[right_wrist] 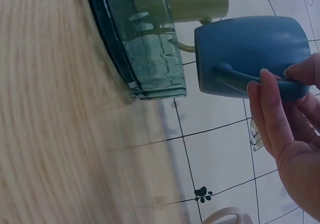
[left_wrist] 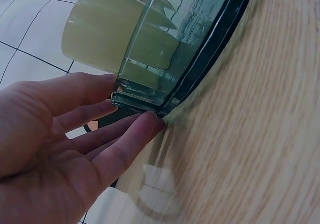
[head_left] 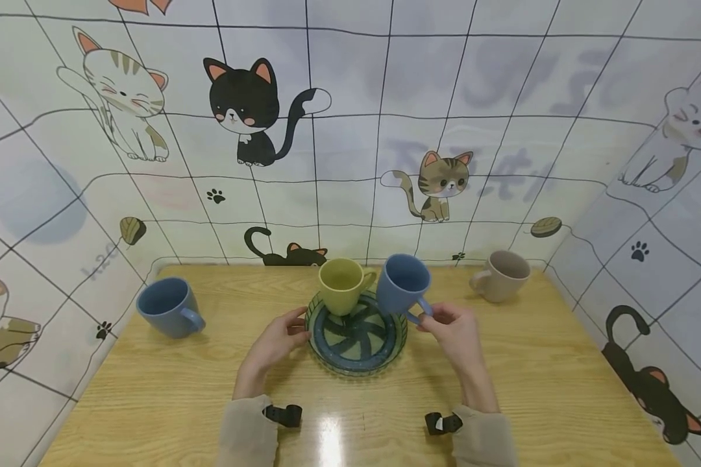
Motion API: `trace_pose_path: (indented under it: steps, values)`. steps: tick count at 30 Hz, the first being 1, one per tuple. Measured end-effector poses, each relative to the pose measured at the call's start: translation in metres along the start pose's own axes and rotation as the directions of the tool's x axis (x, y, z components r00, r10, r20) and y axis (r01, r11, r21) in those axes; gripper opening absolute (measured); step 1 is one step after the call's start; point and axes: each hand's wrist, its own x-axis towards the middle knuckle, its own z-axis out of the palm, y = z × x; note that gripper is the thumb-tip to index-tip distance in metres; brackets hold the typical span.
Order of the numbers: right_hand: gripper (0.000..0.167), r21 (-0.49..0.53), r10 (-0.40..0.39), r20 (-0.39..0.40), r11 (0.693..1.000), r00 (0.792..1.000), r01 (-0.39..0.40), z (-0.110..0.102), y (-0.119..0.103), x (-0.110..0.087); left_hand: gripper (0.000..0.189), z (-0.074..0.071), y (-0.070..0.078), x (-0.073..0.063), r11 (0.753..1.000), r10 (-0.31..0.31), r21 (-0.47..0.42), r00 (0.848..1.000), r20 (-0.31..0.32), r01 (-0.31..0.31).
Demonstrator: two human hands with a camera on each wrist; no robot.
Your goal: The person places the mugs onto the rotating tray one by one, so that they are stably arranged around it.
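A green-blue glass dish with a swirl pattern (head_left: 359, 350) sits on the table. A yellow-green mug (head_left: 340, 288) stands inside it at the back left, its handle to the right. My left hand (head_left: 277, 340) holds the dish's left side, digits at the rim and near the base (left_wrist: 162, 107). My right hand (head_left: 452, 327) pinches the handle of a blue mug (head_left: 397, 292). That mug hangs upright over the dish's back right edge; in the right wrist view, a gap shows between its bottom (right_wrist: 199, 59) and the glass rim.
Another blue mug (head_left: 172, 308) stands at the table's left, handle to the right. A beige mug (head_left: 502, 277) is at the back right, handle to the left. The wooden table (head_left: 561, 383) meets a cat-patterned cloth wall (head_left: 350, 143) behind and at both sides.
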Motion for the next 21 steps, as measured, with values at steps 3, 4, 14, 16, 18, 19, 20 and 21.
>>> trace_pose_path:
  steps: [3, 4, 14, 16, 18, 19, 20, 21]
  values:
    - [0.011, 0.002, 0.01, 0.025, 1.0, 1.0, -0.01, 0.003, -0.003, 0.0, 0.058, 0.001, -0.001, 0.001, 1.0, 0.003, -0.014, 1.0, 0.003, -0.003]
    - [0.012, 0.004, 0.009, 0.034, 1.0, 0.999, -0.009, 0.004, -0.006, -0.002, 0.058, 0.001, -0.001, 0.001, 1.0, 0.006, -0.018, 1.0, 0.005, -0.006]
    - [0.009, -0.009, -0.021, 0.066, 1.0, 0.998, 0.022, 0.011, -0.019, -0.009, 0.059, 0.001, -0.003, 0.002, 1.0, 0.017, -0.019, 1.0, 0.015, -0.016]
    - [0.009, -0.006, -0.019, 0.072, 1.0, 0.997, 0.02, 0.012, -0.018, -0.008, 0.06, 0.001, -0.004, 0.002, 1.0, 0.015, -0.016, 1.0, 0.013, -0.014]
    - [0.01, -0.014, -0.017, 0.077, 1.0, 0.997, 0.019, 0.013, -0.017, -0.008, 0.06, 0.001, -0.004, 0.003, 1.0, 0.015, -0.016, 1.0, 0.013, -0.015]
    - [0.01, -0.02, -0.015, 0.081, 1.0, 0.997, 0.017, 0.014, -0.017, -0.007, 0.06, 0.001, -0.004, 0.003, 1.0, 0.016, -0.017, 1.0, 0.014, -0.016]
    - [0.01, -0.03, -0.012, 0.082, 0.999, 0.997, 0.014, 0.014, -0.017, -0.007, 0.06, 0.001, -0.004, 0.003, 1.0, 0.016, -0.016, 1.0, 0.015, -0.016]
    - [0.011, -0.036, -0.007, 0.086, 0.999, 0.996, 0.01, 0.015, -0.017, -0.007, 0.06, 0.001, -0.004, 0.003, 1.0, 0.018, -0.015, 1.0, 0.017, -0.018]
